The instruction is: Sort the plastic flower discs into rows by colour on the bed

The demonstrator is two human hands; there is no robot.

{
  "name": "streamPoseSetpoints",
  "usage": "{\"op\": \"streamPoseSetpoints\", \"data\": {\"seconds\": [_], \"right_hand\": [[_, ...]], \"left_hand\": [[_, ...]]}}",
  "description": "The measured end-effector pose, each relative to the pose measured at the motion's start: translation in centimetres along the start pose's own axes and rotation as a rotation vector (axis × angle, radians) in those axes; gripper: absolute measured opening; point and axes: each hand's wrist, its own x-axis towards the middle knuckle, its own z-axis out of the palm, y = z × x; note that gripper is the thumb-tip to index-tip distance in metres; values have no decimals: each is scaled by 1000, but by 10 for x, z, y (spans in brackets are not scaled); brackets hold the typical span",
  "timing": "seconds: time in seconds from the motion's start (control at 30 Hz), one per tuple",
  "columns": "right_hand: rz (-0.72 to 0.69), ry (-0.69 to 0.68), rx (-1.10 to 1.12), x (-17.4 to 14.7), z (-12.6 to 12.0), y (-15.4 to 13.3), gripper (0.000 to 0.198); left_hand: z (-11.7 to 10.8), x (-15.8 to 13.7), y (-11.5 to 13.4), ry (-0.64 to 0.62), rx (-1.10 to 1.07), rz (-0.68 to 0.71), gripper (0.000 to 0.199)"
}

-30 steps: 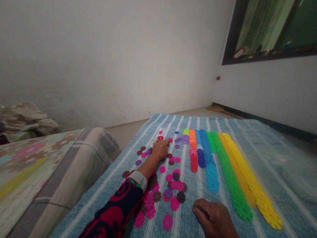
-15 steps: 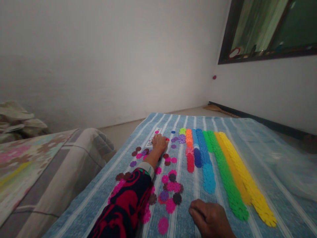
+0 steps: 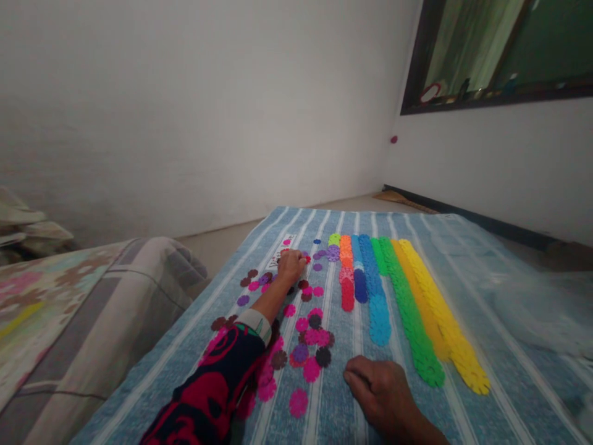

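My left hand (image 3: 291, 266) reaches to the far left part of the table, its fingers closed at a red flower-shaped plastic disc (image 3: 306, 259) that shows at the fingertips. Beside it lies a white printed slip (image 3: 288, 240), partly covered by the hand, with a pink disc on it. Near the front edge my right hand (image 3: 382, 386) rests closed on the cloth; whatever its fingers may hold is hidden. Loose discs in pink (image 3: 311, 369), purple (image 3: 243, 300), brown and black (image 3: 323, 356) lie scattered around and under my left forearm.
Overlapping discs form coloured rows: red (image 3: 347, 295), blue (image 3: 380, 321), green (image 3: 417, 343) and yellow (image 3: 456, 340). Clear plastic (image 3: 532, 309) lies on the right of the striped cloth (image 3: 338, 426). A covered bed or seat (image 3: 152, 278) stands at left, walls beyond.
The view has shifted slightly, moving the scene left in the picture. My left hand stays by the red disc and my right hand still rests closed; the rows look unchanged.
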Motion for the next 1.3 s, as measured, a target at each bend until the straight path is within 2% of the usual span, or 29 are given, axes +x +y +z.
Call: {"op": "streamPoseSetpoints", "data": {"seconds": [0.1,0.17,0.37,0.7,0.9,1.0,1.07,1.17,1.3], "right_hand": [[14,-36,-2,2,-5,-2,26],[19,-48,-12,3,-7,-3,26],[17,-74,-5,5,-12,-7,26],[36,-100,-49,7,-16,-9,25],[32,-93,-35,6,-15,-9,26],[26,-85,-20,5,-14,-8,26],[27,-84,-11,5,-14,-8,26],[28,-69,3,3,-10,-6,27],[28,-8,7,0,1,-2,31]], "left_hand": [[-5,-20,12,-66,-115,122,19],[-4,-36,23,-123,-268,276,18],[1,-78,51,-240,-343,418,11],[4,-95,65,-274,-252,435,12],[7,-91,58,-199,-268,443,8],[-1,-73,43,-120,-225,399,10],[-9,-55,30,-74,-168,314,14],[-22,-25,4,-64,2,23,19],[-32,7,-30,-13,79,-186,20]]}}
